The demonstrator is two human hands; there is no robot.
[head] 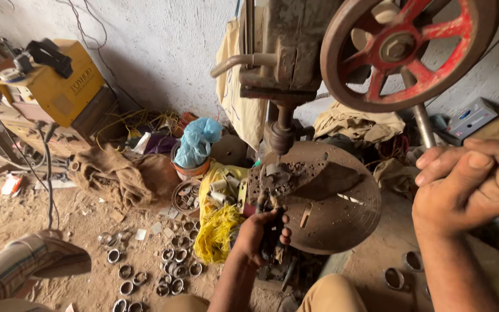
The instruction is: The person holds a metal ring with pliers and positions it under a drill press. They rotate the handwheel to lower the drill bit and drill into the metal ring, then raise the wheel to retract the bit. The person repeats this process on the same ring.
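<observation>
A person sits at a worn drill press [287,63] in a dusty workshop. The left hand [261,234] reaches to the near edge of the round, rust-brown press table [342,214], its fingers curled tight around a dark tool handle [272,240] that runs up toward a small metal workpiece [275,173] lying on the table directly beneath the drill chuck [281,138]. The right hand [472,185], raised at the right of the machine, is closed into a fist; a grey feed lever [423,124] slants down towards it from the hub of the red-spoked wheel [408,46], but whether the fist holds the lever's end cannot be told. Metal shavings lie scattered on the table's far left part. On the dirt floor [41,214] to the left of the press, short metal rings [145,271] lie in loose rows near a bundle of yellow cord [218,231]. Farther back, a blue plastic bag [197,141] sits in an orange bucket, and a yellow welding machine [59,81] stands against the whitewashed wall
</observation>
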